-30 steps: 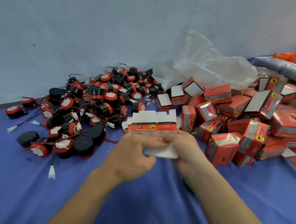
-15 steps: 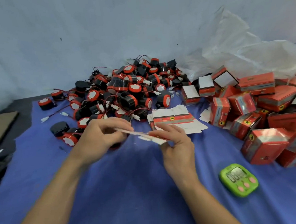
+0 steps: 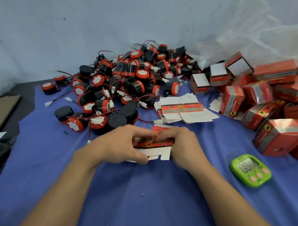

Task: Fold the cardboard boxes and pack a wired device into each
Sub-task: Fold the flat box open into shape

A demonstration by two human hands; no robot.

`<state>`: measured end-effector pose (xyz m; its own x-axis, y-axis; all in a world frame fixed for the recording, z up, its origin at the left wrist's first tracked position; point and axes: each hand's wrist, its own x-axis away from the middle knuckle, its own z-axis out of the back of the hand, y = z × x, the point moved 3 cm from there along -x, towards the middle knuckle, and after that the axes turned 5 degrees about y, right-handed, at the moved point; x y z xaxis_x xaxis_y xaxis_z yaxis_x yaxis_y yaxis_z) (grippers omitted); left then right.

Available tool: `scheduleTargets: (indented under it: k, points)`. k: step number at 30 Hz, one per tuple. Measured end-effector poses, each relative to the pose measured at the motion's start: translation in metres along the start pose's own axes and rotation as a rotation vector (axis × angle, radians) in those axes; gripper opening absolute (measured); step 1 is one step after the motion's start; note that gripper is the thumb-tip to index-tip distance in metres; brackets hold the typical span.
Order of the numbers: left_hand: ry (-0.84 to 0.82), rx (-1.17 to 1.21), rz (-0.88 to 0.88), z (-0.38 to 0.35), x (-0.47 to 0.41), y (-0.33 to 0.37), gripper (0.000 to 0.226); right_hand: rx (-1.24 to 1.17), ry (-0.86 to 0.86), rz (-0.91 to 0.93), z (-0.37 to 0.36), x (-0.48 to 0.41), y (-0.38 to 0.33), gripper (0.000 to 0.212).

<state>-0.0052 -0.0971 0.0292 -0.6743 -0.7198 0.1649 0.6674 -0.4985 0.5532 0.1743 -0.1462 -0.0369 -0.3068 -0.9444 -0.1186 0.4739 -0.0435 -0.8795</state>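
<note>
A flat red-and-white cardboard box blank (image 3: 155,147) sits low over the blue cloth between my hands. My left hand (image 3: 119,146) grips its left end, thumb underneath and fingers curled over the top. My right hand (image 3: 183,144) grips its right end the same way. White flaps stick out below the red strip. Behind them lies a stack of unfolded box blanks (image 3: 183,109). A heap of black-and-red round wired devices (image 3: 125,82) with white plugs fills the back middle.
Several folded red boxes (image 3: 258,95) are piled at the right, under a crumpled clear plastic bag (image 3: 244,32). A green digital timer (image 3: 250,169) lies at the right front. Brown cardboard (image 3: 1,111) lies off the cloth at the left. A pale wall stands behind.
The blank was held edge-on between my hands; both hands have since drawn together and lowered, and its red strip and white flaps now face me. The view has shifted left and down.
</note>
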Motion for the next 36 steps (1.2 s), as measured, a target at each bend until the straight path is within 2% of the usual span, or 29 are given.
scheduleTargets:
  k: [5, 8, 15, 19, 25, 29, 33, 36]
  points:
    - [0.017, 0.025, 0.008, -0.006, -0.001, -0.003, 0.077, 0.141, -0.036, 0.038, 0.004, 0.002, -0.002, 0.054]
    - [0.044, 0.068, 0.015, -0.009, -0.001, -0.006, 0.076, 0.124, -0.036, 0.059, 0.008, 0.005, -0.006, 0.052]
    - [0.019, 0.199, -0.014, -0.007, -0.001, -0.01, 0.053, 0.045, 0.009, 0.057, 0.012, 0.006, -0.007, 0.059]
    - [0.065, 0.06, -0.019, -0.01, 0.0, -0.002, 0.081, 0.007, -0.001, 0.033, 0.01, 0.007, -0.008, 0.052]
    - [0.079, -0.123, -0.075, -0.007, 0.003, 0.011, 0.083, 0.016, -0.002, 0.053, 0.011, 0.008, -0.01, 0.053]
    - [-0.046, -0.198, -0.106, -0.004, 0.005, 0.012, 0.093, -0.046, 0.009, 0.025, 0.012, 0.007, -0.005, 0.059]
    - [-0.025, -0.048, -0.064, -0.001, 0.0, 0.004, 0.077, -0.084, 0.009, 0.031, 0.011, 0.005, -0.004, 0.055]
    - [0.046, 0.101, -0.061, -0.002, -0.002, -0.002, 0.047, -0.205, 0.02, -0.039, 0.013, 0.004, -0.002, 0.049]
